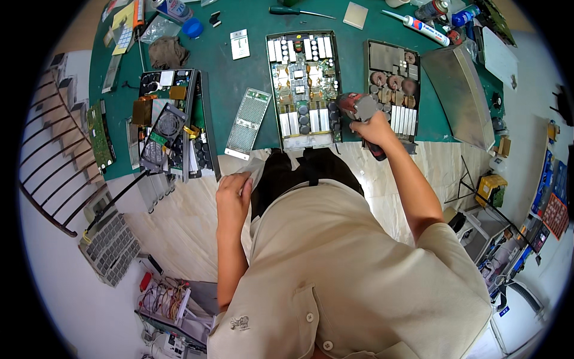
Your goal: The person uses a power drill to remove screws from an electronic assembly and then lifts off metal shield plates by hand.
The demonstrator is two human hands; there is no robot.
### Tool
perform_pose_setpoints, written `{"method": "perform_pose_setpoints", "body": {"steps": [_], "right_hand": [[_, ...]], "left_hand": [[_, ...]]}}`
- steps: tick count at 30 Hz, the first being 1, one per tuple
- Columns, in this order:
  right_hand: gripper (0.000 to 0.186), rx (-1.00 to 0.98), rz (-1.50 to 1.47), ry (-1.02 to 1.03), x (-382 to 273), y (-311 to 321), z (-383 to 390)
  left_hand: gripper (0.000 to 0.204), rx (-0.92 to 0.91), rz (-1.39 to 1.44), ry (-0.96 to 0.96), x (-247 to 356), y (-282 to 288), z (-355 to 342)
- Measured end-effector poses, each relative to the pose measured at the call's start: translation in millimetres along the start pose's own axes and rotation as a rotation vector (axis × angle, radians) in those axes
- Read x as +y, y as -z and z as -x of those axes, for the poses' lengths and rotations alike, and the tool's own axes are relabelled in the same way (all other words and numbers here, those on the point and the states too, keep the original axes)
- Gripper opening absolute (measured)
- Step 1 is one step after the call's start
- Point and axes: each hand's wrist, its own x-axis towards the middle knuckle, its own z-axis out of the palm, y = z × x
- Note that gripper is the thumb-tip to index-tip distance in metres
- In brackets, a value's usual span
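Note:
My right hand is wrapped round the grip of a red and black cordless drill. The drill's head is over the right edge of an open power module with silver heat sinks and capacitors. At the table's near edge, my left hand has its fingers curled at a thin pale sheet, whose kind I cannot make out. A perforated metal plate lies between that module and an opened unit with a fan. Right of the drill lies another module with dusty coils.
On the green table are a dark rag, a blue cap, a screwdriver and a white sealant tube. A curved metal cover stands at the right. A green circuit board rests at the left edge.

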Motion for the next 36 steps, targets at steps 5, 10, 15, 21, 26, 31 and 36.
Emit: {"method": "perform_pose_setpoints", "body": {"steps": [5,10,15,21,26,31,36], "right_hand": [[0.043,-0.013,0.085,-0.005,-5,-3,-12],[0.039,-0.009,0.052,0.003,6,-8,-20],[0.038,-0.018,0.048,-0.051,-5,-10,-15],[0.043,-0.011,0.103,-0.053,0,-16,-21],[0.044,0.032,0.228,0.055,-1,-21,-21],[0.038,0.035,0.464,0.100,-47,-22,-19],[0.038,-0.069,0.776,0.101,-79,-12,-35]], "left_hand": [[0.015,0.014,0.005,0.030,8,-3,1],[0.015,0.040,-0.010,-0.001,2,0,1],[0.017,0.008,0.033,0.105,1,6,0],[0.016,0.036,0.010,0.044,-9,10,0],[0.016,0.045,0.038,0.040,-11,9,0],[0.018,0.046,0.045,-0.031,-14,5,-8],[0.019,0.040,0.071,-0.094,-8,4,-23]]}}
